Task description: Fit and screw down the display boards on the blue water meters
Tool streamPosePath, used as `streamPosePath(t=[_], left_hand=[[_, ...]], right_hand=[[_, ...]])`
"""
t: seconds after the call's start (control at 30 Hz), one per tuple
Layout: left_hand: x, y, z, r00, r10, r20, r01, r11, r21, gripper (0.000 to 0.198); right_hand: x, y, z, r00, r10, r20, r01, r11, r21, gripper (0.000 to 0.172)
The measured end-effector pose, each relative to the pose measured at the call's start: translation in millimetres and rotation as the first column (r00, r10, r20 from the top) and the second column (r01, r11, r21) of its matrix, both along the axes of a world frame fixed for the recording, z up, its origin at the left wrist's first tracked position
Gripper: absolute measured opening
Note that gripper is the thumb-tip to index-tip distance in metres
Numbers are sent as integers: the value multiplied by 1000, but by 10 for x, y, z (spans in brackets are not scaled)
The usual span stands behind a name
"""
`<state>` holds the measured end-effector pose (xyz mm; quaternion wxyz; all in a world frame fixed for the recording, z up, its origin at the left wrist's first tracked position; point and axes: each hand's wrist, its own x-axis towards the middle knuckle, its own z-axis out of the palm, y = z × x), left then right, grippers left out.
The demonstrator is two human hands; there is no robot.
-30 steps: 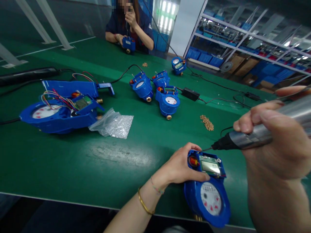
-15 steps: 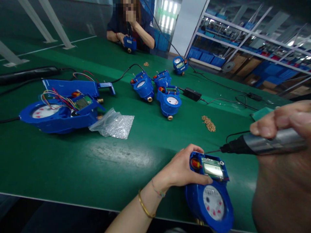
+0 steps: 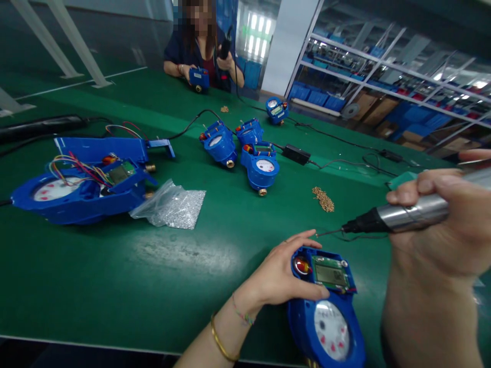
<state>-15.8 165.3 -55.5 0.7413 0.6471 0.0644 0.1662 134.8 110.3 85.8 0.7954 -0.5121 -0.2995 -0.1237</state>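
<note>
My left hand (image 3: 282,271) grips the left side of a blue meter (image 3: 332,327), thumb along the seam below its display and index finger stretched past the top edge. The meter's upper housing is uncovered, showing a green circuit board with a display (image 3: 330,274) and a red-orange part. My right hand (image 3: 433,220) is wrapped round a silver electric screwdriver (image 3: 414,210) with a black nose. Its thin bit points left, and the tip is just beside my left index fingertip, above the meter. A small screw seems to sit at the tip.
Loose brass screws (image 3: 323,200) lie beyond the meter. Three blue meters (image 3: 261,171) stand mid-table near a black adapter (image 3: 296,154). A bag of small parts (image 3: 184,207) lies beside a large wired meter (image 3: 88,199). Across the table, a person (image 3: 203,56) holds a meter and a dark tool.
The screwdriver tip has moved left, to my left index fingertip, which now reaches out from the meter. The person opposite has lowered a hand from the face and holds up a tool.
</note>
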Motion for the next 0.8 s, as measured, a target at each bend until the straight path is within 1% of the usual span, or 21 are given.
streamPosePath(t=[0.1,0.23,0.33,0.5,0.63,0.8], left_hand=[[2,12,6,1000,1,25,0,1000,-17,71],[4,16,19,999,5,40,-4,1000,-13,78],[5,15,24,999,10,37,-10,1000,-13,81],[9,22,24,1000,4,11,-4,1000,-7,79],[9,26,17,1000,-1,-15,1,1000,-16,83],[-2,21,28,999,3,-40,-3,1000,-8,83]], right_hand=[[-22,31,-61,998,38,48,-39,999,18,31],[48,20,-100,998,57,30,-57,998,-6,28],[93,8,-78,998,57,31,-56,998,-30,28],[69,41,-29,996,68,49,-67,998,-22,28],[28,87,-43,993,111,33,-109,993,-51,28],[16,110,-47,993,119,27,-115,987,-110,27]])
